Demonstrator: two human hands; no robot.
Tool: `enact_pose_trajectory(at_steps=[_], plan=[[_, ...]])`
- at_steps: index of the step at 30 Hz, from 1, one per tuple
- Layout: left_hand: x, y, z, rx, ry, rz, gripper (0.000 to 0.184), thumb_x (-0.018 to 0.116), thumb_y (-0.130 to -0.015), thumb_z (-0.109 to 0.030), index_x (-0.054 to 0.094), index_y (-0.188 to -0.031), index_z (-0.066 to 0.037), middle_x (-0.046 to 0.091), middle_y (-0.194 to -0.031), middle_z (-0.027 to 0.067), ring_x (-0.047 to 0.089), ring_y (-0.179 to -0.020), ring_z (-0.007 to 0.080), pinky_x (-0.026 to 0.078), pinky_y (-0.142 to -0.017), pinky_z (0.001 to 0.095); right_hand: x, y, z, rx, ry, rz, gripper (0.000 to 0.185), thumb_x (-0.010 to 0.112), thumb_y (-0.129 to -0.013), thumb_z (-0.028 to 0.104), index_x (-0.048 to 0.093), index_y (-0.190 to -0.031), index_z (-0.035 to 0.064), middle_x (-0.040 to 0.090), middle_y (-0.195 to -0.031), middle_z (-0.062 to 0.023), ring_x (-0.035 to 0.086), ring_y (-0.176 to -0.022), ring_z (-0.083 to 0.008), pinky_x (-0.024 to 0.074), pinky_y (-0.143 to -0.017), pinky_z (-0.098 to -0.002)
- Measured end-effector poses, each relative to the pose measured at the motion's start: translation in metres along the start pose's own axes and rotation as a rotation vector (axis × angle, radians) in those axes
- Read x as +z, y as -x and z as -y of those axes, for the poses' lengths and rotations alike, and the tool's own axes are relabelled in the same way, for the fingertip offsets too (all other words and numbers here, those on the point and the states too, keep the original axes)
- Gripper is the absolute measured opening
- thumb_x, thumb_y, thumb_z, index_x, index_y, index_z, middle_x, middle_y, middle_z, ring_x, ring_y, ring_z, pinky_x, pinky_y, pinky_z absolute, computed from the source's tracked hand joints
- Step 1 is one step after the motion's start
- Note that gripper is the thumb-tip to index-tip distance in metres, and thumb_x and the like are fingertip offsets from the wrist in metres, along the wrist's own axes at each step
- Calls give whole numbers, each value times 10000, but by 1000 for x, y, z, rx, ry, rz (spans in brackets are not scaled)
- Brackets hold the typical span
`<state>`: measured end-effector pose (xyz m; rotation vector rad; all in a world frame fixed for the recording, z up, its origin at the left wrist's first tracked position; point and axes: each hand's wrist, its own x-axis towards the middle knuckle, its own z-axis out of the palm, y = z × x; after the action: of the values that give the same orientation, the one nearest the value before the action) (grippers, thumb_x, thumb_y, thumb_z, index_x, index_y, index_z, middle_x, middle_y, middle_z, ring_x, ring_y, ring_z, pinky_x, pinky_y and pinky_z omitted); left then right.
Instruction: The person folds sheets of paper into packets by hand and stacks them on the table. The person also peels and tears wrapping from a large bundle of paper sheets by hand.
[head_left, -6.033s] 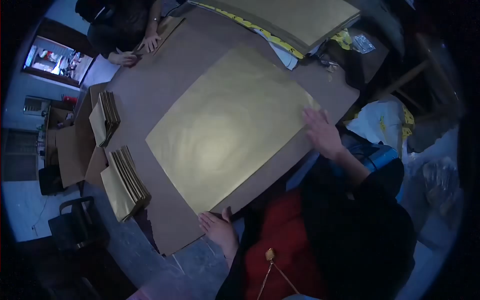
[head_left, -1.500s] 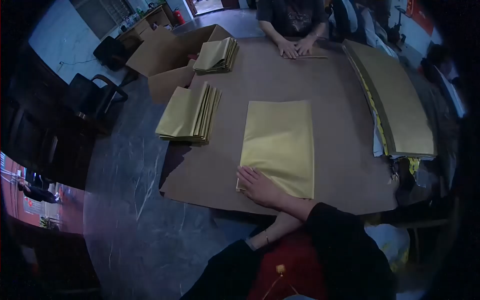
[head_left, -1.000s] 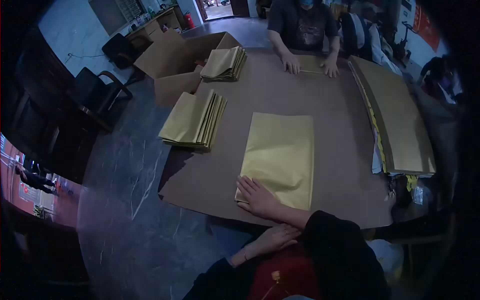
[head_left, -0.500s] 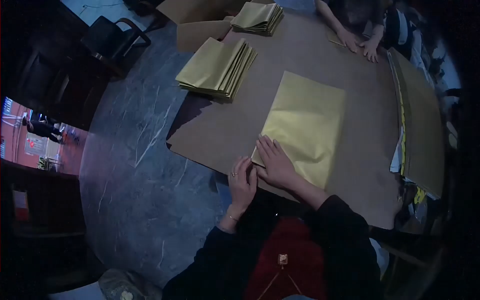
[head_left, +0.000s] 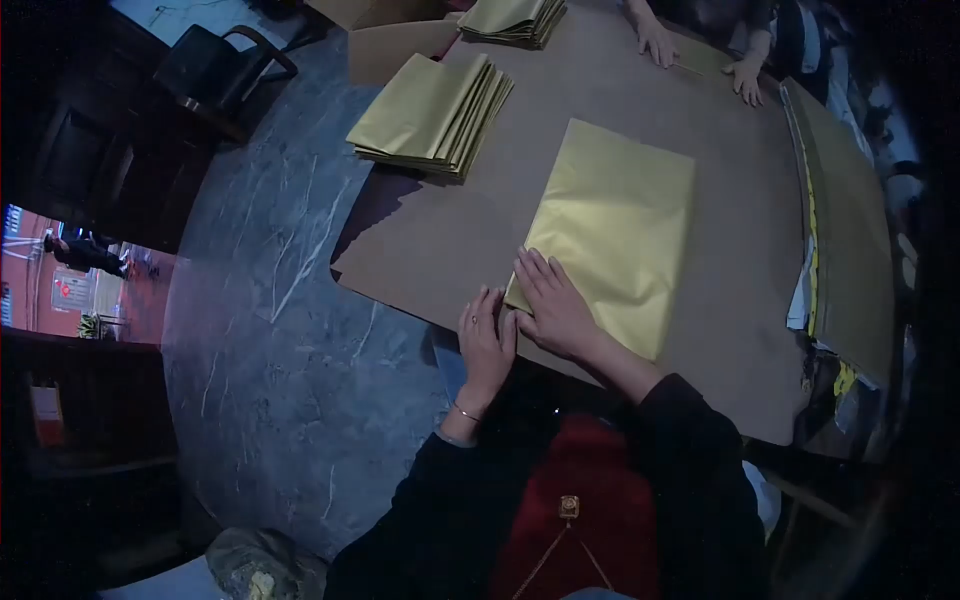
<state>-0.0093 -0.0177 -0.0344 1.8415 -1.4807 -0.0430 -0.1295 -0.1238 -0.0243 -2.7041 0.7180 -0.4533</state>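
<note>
In the head view, the folded gold sheet (head_left: 620,220) lies on the tabletop (head_left: 420,240) at the wearer's side, its near left corner close to the table edge. Six seconds earlier the sheet was spread wide and flat; it now forms a much smaller rectangle, so folding is judged well advanced. The left hand (head_left: 487,345), which was down below the table edge a second ago, has come up beside the right hand (head_left: 553,305); both are now at that near left corner, which suggests attention to its edge. The right hand is flat on the sheet, palm down, fingers extended, grasping nothing. The left hand stands just off the table edge, fingers loosely bent, tips near the corner; in this dim light it cannot be established whether it pinches the paper. The sheet extends away from the hands, ahead and to the right. Beyond its left side are a nearer folded stack (head_left: 420,110) and a farther folded stack (head_left: 515,18). A co-worker's hand (head_left: 747,80) rests at the far side.
</note>
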Motion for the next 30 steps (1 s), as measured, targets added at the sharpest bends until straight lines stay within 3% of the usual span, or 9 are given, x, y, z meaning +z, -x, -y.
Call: enact_pose_trajectory(at_steps=[10, 24, 30], plan=[[0, 0, 2, -10, 17, 0, 350, 536, -905, -124, 505, -1243, -37, 558, -1212, 145, 478, -1195, 312, 337, -1003, 445, 2, -3, -1, 13, 5, -1, 711, 523, -810, 323, 304, -1358, -72, 248, -1454, -230, 195, -1378, -335, 145, -1130, -444], [-1, -3, 1, 95, -62, 10, 275, 551, -875, -63, 605, -1144, -65, 571, -1207, 84, 488, -1189, 294, 358, -985, 440, -1, -2, 1, 5, 45, -6, 720, 498, -843, 388, 299, -1361, -71, 247, -1460, -222, 204, -1378, -332, 155, -1119, -467], [-6, -4, -3, 132, -144, 39, 284, 566, -857, -75, 594, -1139, -61, 553, -1214, 85, 492, -1177, 304, 375, -972, 442, 0, -1, 1, 48, 98, 59, 699, 465, -866, 402, 280, -1399, -10, 210, -1492, -164, 156, -1400, -271, 112, -1125, -479]])
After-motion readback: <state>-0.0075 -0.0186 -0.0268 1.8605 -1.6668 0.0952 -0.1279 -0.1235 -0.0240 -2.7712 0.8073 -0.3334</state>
